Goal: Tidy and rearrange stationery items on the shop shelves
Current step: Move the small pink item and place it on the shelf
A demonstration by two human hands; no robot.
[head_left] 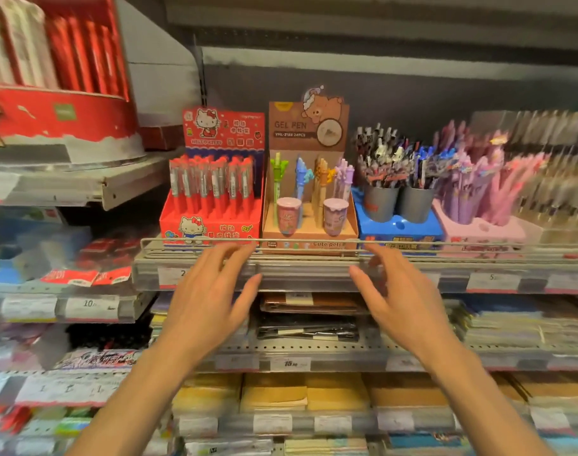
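A brown gel pen display box (309, 179) stands on the middle shelf behind a wire rail (314, 242). It holds several animal-topped pens and two small pink cups. To its left is a red Hello Kitty pen box (212, 195). To its right is a blue box (398, 225) with two grey cups of pens, then a pink box (478, 225) of purple and pink pens. My left hand (208, 297) and my right hand (399, 297) hover open, fingers spread, just in front of the rail, on either side of the brown box. Neither touches it.
A higher shelf at the left carries a round red display (60, 116) of pens. Below the hands, shelves hold notebooks (310, 311) and yellow pads (274, 396) behind price labels. A left shelf has red packets (87, 274).
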